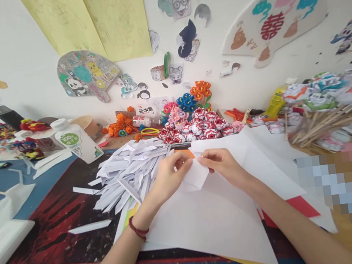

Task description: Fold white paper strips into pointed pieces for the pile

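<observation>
A small piece of white paper (197, 174) is pinched between both hands, over a stack of large white sheets (207, 223). The thumb and fingers of my left hand (171, 171) close on its upper left edge. My right hand (221, 165) grips the upper right edge the same way, its fingertips close to the left ones. The paper's lower end hangs towards me and looks creased. Left of my hands lies a heap of narrow folded paper strips (120, 178), with a single loose strip (90, 227) nearer to me.
Behind the sheets stand red-and-white paper flowers (207, 125) and orange ones (201, 92). A white bottle (76, 140) is at the back left, a white case (6, 245) at the left edge. Flowers on wooden sticks (318, 130) lie at the right. The wall (130, 77) rises behind.
</observation>
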`<state>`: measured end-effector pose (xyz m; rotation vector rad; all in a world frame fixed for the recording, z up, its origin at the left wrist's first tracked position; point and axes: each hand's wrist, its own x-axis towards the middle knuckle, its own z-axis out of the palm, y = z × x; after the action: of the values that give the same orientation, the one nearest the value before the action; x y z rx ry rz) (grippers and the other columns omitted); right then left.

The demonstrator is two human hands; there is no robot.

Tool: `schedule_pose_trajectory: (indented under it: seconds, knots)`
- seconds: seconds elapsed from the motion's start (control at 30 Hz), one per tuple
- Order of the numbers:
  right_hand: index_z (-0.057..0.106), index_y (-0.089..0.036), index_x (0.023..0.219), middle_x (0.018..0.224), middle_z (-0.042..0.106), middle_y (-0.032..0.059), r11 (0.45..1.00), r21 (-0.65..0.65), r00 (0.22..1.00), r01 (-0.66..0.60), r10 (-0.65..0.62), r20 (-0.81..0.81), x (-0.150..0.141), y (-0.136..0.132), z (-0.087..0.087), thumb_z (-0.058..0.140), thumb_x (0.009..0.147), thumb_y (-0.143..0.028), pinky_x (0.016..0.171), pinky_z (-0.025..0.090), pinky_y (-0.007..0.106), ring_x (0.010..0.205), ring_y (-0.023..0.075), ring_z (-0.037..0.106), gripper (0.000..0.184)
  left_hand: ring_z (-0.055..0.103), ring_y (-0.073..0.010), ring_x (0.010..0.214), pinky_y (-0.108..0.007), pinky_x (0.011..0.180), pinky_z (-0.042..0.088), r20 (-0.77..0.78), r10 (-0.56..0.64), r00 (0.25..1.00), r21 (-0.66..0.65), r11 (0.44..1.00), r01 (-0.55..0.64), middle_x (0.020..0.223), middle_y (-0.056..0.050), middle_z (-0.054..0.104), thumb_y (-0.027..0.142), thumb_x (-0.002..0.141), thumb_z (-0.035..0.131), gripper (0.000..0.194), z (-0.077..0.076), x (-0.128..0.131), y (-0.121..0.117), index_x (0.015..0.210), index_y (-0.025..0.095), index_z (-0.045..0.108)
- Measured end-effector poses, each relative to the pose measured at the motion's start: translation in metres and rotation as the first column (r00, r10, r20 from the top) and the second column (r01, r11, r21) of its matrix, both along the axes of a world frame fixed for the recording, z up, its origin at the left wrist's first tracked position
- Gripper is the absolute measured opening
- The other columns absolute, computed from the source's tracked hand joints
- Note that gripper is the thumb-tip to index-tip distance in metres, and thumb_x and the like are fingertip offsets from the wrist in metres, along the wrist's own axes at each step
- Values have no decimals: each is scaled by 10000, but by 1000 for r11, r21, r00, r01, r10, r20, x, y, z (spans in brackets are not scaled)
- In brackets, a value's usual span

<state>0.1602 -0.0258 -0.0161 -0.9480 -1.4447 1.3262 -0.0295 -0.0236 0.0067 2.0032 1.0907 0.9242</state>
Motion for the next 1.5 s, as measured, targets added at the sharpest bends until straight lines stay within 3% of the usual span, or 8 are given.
schedule_pose_trajectory:
  seconds: [0.13,0.47,0.63,0.8,0.9,1.07,1.23,1.5]
  knots:
    - [665,-151,760,634,563,-3,990,29,990,141,-141,-13,4,5,-4,672,788,-361,502,368,237,538,91,466,212,571,-119,778,-220,652,404,-41,-43,998,-36,999,41,890,-12,650,363,897,481,236,-1,-10,8,971,177,607]
    - [696,-140,827,790,685,65,955,-1,954,295,-295,-58,8,13,-15,728,726,-355,562,491,261,638,144,600,240,590,-118,748,-213,626,393,-140,-121,983,-102,989,107,841,-2,663,332,808,604,185,2,-25,17,907,177,629]
    - [664,-144,837,721,672,47,977,-57,979,204,-204,7,10,12,-9,718,720,-383,544,490,271,576,140,593,271,567,-111,684,-215,606,391,-162,-38,986,-70,997,27,777,3,658,254,791,604,115,-6,-16,16,859,164,626]
    - [655,-140,744,703,670,45,986,-102,964,130,-101,245,17,13,-10,743,667,-358,599,485,271,614,149,604,247,561,-139,680,-258,624,383,-344,45,938,23,999,-39,791,-1,680,246,796,591,100,-14,-16,16,867,192,639]
    - [670,-143,730,715,681,53,990,-87,901,108,-61,430,21,15,-15,734,662,-340,622,477,276,654,169,622,219,578,-177,756,-293,681,402,-452,36,891,62,998,-8,803,-16,682,233,792,592,84,-22,-17,18,852,197,638]
    - [699,-169,690,618,637,14,995,88,731,52,-98,675,23,17,-19,698,677,-324,540,388,258,589,143,550,156,571,-202,841,-319,752,421,-494,49,868,143,989,26,827,-28,675,205,779,592,60,-35,-15,22,803,196,647]
    - [696,-176,683,602,616,8,988,155,707,19,-123,697,25,18,-20,678,686,-330,510,354,255,560,135,511,156,574,-194,804,-314,721,423,-484,57,873,156,987,22,849,-42,685,234,828,528,157,-39,-13,24,852,196,679]
    - [681,-176,668,582,601,6,992,129,742,-6,-82,666,31,18,-22,674,684,-336,498,378,254,544,139,514,161,582,-195,810,-324,763,435,-496,32,868,212,974,85,835,-34,656,176,784,595,72,-43,-11,25,845,184,633]
